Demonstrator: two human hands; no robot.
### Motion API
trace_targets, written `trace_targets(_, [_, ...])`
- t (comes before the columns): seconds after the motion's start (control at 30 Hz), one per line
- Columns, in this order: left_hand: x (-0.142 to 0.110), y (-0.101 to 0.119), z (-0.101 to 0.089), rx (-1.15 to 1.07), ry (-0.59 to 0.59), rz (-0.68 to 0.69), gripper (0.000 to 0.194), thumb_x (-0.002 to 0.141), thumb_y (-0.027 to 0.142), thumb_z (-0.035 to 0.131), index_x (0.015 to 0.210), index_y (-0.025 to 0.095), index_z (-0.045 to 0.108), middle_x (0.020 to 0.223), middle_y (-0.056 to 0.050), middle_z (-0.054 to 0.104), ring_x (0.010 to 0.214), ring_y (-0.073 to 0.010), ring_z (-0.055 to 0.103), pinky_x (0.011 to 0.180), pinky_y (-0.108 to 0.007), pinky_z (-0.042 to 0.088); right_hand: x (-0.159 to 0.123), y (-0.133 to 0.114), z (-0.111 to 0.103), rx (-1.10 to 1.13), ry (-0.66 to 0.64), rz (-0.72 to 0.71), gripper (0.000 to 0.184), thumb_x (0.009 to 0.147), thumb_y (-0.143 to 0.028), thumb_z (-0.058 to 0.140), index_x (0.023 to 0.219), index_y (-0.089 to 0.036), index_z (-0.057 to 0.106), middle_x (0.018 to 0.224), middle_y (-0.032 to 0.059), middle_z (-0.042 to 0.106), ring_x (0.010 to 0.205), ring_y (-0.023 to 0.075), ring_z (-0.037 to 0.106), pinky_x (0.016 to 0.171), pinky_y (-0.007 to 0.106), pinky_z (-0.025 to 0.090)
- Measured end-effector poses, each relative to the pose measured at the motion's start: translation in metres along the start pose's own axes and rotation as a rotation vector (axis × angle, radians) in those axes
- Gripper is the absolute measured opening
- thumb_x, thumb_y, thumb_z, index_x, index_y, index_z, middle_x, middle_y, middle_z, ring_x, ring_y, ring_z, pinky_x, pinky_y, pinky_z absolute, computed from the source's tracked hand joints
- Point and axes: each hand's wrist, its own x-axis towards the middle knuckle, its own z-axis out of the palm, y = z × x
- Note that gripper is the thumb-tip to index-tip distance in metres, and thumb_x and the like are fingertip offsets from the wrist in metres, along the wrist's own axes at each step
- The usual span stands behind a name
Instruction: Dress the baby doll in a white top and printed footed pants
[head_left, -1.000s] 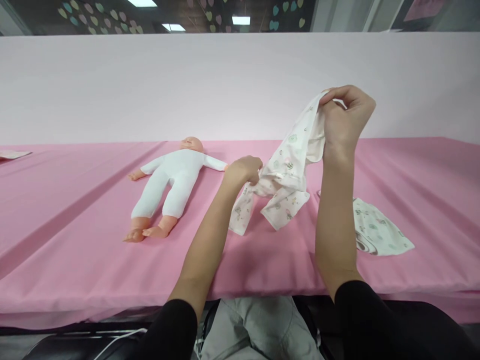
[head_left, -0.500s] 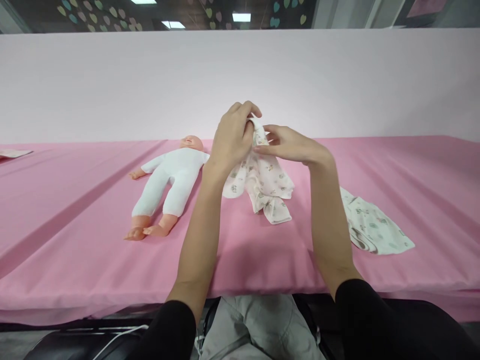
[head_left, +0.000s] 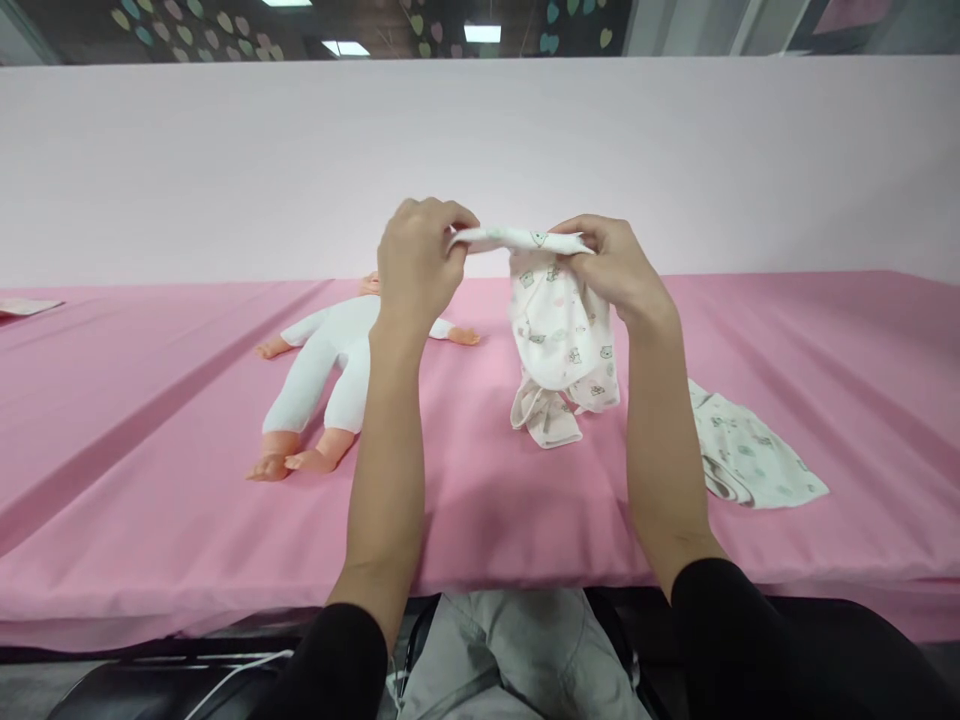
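My left hand and my right hand are both raised above the pink table, each pinching one end of the stretched top edge of a small white printed baby garment. The garment hangs down between my hands, and its lower end rests bunched on the tablecloth. A baby doll in a white bodysuit lies on its back to the left, its head hidden behind my left hand.
A second printed cloth lies flat on the table at the right, beside my right forearm. A pale pink partition runs along the table's far side. Another bit of cloth lies at the far left edge.
A second ago my right hand held the garment high while my left gripped its lower part. The hands then met at its top, and now they have pulled apart, stretching that edge.
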Motion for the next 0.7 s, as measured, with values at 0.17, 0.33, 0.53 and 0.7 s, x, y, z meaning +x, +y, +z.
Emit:
trace_targets(0.17, [0.001, 0.016, 0.004, -0.042, 0.073, 0.026, 0.022, 0.087, 0.026, 0.044, 0.104, 0.030, 0.057, 0.110, 0.002, 0.064, 0.111, -0.0214, 0.051, 0.098, -0.038, 0.039, -0.006, -0.017, 0.015, -0.044, -0.149, -0.125, 0.030, 0.074, -0.019, 0.063, 0.104, -0.021, 0.060, 0.097, 0.0030, 0.063, 0.090, 0.0205, 0.059, 0.081, 0.036, 0.051])
trace_targets(0.33, [-0.002, 0.033, 0.014, -0.153, -0.063, 0.063, 0.036, 0.085, 0.034, 0.049, 0.121, 0.032, 0.046, 0.119, -0.002, 0.059, 0.119, -0.0254, 0.047, 0.098, -0.042, 0.039, 0.002, -0.022, 0.028, -0.019, 0.084, -0.058, 0.016, 0.082, -0.018, 0.044, 0.090, -0.020, 0.059, 0.089, 0.0027, 0.063, 0.088, 0.0201, 0.060, 0.080, 0.035, 0.050])
trace_targets(0.53, [-0.007, 0.022, 0.025, -0.235, -0.395, 0.046, 0.055, 0.071, 0.033, 0.064, 0.123, 0.027, 0.049, 0.093, -0.003, 0.063, 0.094, -0.0251, 0.058, 0.078, -0.036, 0.047, 0.009, -0.004, -0.002, 0.207, 0.405, -0.052, 0.024, 0.073, -0.007, 0.040, 0.088, -0.022, 0.052, 0.096, 0.0041, 0.063, 0.095, 0.0184, 0.060, 0.086, 0.033, 0.048])
trace_targets(0.7, [-0.003, 0.017, 0.027, -0.292, -0.382, -0.013, 0.015, 0.077, 0.031, 0.053, 0.083, 0.021, 0.062, 0.077, -0.002, 0.061, 0.080, -0.0192, 0.056, 0.068, -0.030, 0.046, 0.006, 0.017, -0.025, 0.052, 0.325, 0.043, 0.025, 0.085, -0.026, 0.042, 0.108, -0.028, 0.049, 0.107, 0.0057, 0.060, 0.105, 0.0243, 0.052, 0.083, 0.038, 0.047])
